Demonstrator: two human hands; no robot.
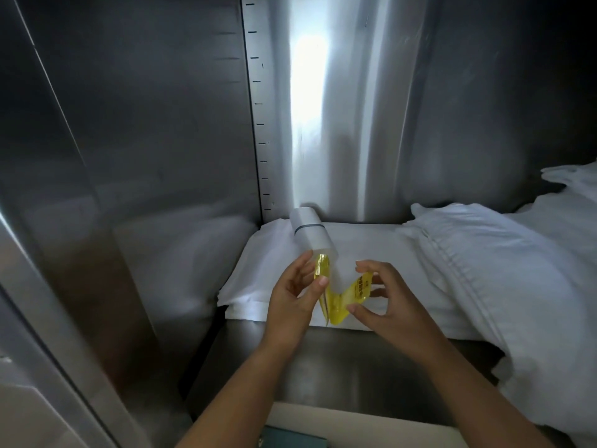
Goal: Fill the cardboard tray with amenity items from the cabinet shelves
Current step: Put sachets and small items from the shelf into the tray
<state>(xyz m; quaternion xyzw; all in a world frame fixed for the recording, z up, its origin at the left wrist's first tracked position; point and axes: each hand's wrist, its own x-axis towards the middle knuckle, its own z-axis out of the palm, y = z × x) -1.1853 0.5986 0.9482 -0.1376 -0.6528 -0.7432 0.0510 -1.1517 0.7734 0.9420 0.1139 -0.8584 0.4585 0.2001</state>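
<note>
Both my hands are in the lower middle of the frame, over the steel shelf. My left hand [295, 295] pinches one end of a strip of yellow sachets [337, 303] between thumb and fingertips. My right hand [386, 305] pinches the other end, fingers curled, and the strip sags in a V between them.

The cardboard tray [371, 420] peeks in at the bottom edge, and one dark teal item [290, 439] seems to lie in it. Most of the tray is out of view, so I'd judge the filling is far from done.

A white tube [310, 232] with a dark band lies on the folded linen [258, 273] just above my hands, not yet picked. There's dark print on the sachet by my right hand, too small to read.
</note>
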